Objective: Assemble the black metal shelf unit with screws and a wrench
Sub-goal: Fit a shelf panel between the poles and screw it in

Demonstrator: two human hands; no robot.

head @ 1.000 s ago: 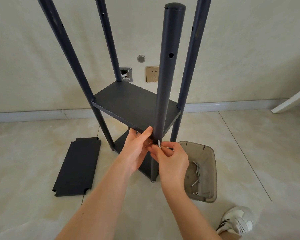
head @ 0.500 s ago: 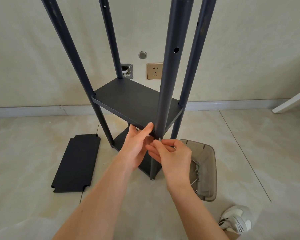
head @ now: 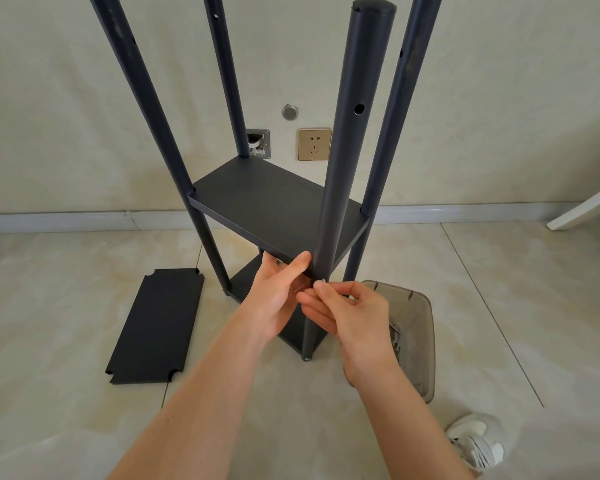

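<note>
Pale glossy floor tiles run to a cream wall with a grey skirting; on the wall are one gold-coloured socket, one round metal cap and one open wall box with a cable end. No writing or brand can be read anywhere.

On the floor in the middle stands the black metal shelf unit, partly built: four upright tubular posts and two shelf boards fitted, one at mid height and one low down by the floor. The near post has a round hole in its side and a capped top. One loose shelf board with notched corners lies flat on the floor to the left, apart from the unit.

The left hand reaches under the near corner of the mid shelf, thumb laid along the shelf's edge against the near post; how its fingers lie beneath is hidden. The right hand pinches a small silver screw at the base of that corner, just beside the post.

To the right, near the unit, sits one smoky translucent tray holding some silver hardware, too hidden to count. One white shoe shows at the near right, and a white slanted board at the far right.
</note>
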